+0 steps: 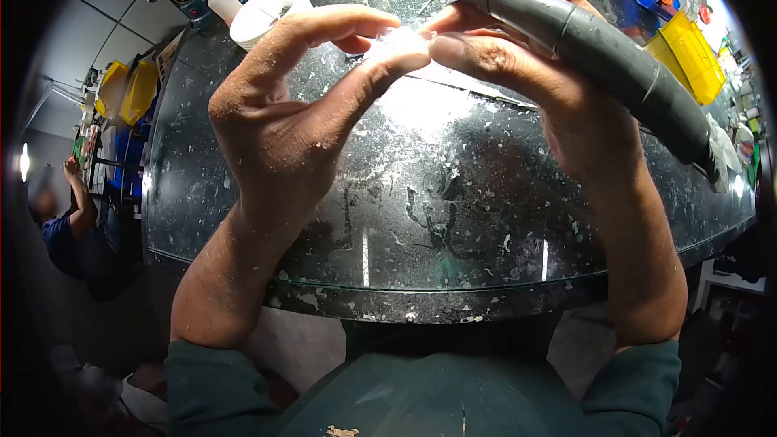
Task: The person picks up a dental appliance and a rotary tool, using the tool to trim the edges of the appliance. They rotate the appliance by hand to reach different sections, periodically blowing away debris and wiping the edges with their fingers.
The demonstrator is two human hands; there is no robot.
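Note:
My left hand (295, 117) is closed in a pinch on a small whitish piece (398, 42), washed out by glare. Its thumb and index finger press the piece from either side. Close by on the right, my right hand (538, 73) grips a thick black rotary handpiece (603, 53), whose tapered front lies between index finger and thumb. The body of the handpiece slants back over the hand toward the right. Thumb tips of both hands meet at the piece. The working end of the handpiece is hidden in the glare and fingers.
White specks and dust cover the dark tabletop (437, 218). A white tub (267, 12) stands beyond my left hand, beside a bottle (220, 2). Yellow bins (688, 57) sit at the right. Another person (77, 226) is at the far left.

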